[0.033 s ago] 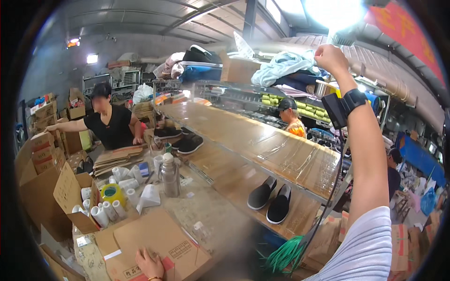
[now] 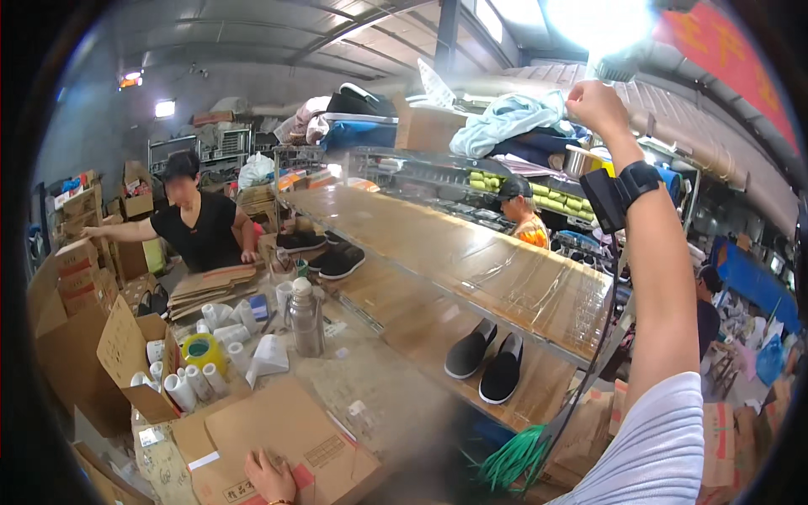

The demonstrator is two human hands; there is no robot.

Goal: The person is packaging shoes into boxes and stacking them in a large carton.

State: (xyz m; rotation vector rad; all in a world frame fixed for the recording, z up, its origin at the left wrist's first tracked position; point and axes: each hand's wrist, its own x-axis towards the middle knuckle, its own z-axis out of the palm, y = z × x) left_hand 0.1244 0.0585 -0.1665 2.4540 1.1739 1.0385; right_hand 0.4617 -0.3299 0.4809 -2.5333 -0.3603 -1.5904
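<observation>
Head view: the left hand (image 2: 271,477), fingers slightly apart, rests on a flattened cardboard box (image 2: 278,417) on the bench (image 2: 341,376); even, light pressure should steady it. The right hand (image 2: 594,104) has fingers bunched together just below the lamp (image 2: 613,66), anything pinched impossible to tell.

Pale R sleeve (image 2: 648,446), blk wrist strap (image 2: 640,179) w/ boxy blk module (image 2: 601,200), dk cable (image 2: 584,380); thin L bracelet (image 2: 280,502)
</observation>
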